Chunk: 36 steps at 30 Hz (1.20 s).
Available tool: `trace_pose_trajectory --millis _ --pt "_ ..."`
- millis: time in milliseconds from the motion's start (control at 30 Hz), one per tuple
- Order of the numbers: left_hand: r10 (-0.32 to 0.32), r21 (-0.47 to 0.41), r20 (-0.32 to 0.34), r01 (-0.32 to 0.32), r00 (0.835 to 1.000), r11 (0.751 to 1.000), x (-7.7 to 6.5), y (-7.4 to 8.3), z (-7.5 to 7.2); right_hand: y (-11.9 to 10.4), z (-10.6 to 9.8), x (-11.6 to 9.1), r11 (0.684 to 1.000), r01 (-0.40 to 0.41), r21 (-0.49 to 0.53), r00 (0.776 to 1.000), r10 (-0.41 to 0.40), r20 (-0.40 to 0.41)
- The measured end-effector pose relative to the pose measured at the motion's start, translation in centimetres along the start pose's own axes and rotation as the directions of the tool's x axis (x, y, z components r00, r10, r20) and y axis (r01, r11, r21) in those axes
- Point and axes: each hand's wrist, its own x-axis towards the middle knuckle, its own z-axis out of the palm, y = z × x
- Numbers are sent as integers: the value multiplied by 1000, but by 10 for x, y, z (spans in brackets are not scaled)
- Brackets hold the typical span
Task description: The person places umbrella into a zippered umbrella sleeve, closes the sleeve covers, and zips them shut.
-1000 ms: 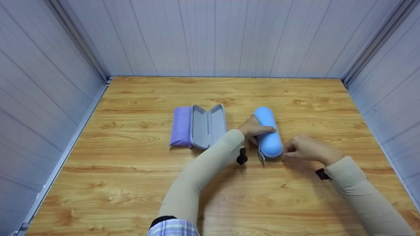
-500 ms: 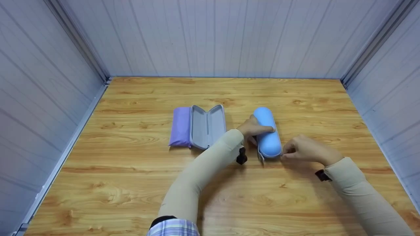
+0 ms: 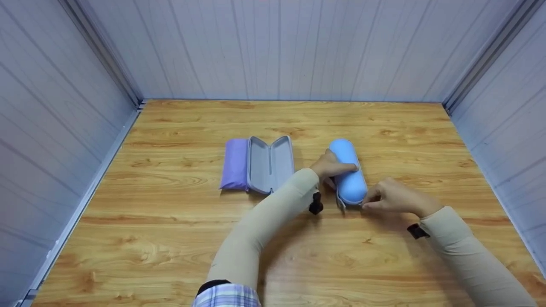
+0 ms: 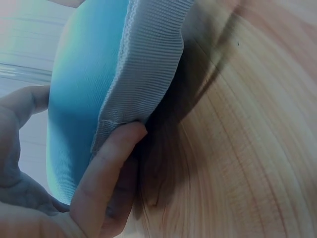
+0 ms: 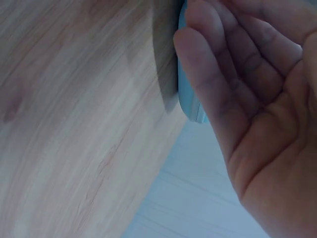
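A light blue, capsule-shaped hard glasses case (image 3: 347, 186) with a zip seam around its edge lies on the wooden table, right of centre. My left hand (image 3: 332, 167) grips it across the middle, thumb on top and fingers at the left side. In the left wrist view, a grey ribbed fabric band (image 4: 148, 54) runs along the case edge by a fingertip. At the near right end of the case, my right hand (image 3: 394, 197) pinches the small zipper pull at the seam, thumb and forefinger together. The pull is mostly hidden by the fingertips.
Left of my left hand, a grey zip case (image 3: 282, 160) stands spread open, its lining showing. A purple pouch (image 3: 235, 164) lies right against its left side. Pale panel walls (image 3: 273, 51) bound the wooden table (image 3: 170, 238) at the back and sides.
My right hand has shifted slightly left around the near end of the blue glasses case. My left hand keeps its grip in place, and the grey case and purple pouch have not moved.
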Motion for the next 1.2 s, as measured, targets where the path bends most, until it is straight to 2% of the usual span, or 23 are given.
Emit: trace_pose_trajectory --millis 333,567,833,1200 --pt "-17 19 3 17 1000 1000 0 1 -1 -3 4 2 1000 -2 2 1000 2 -12" --pt "-35 -12 19 35 999 999 1 2 -1 -9 8 6 999 27 -30 999 -27 -17" --pt "-32 4 18 32 999 999 1 2 -1 -11 12 8 998 54 -21 998 -54 -29" --pt "-7 -2 19 7 1000 1000 -1 -2 -2 -5 3 6 993 -37 116 999 34 28"
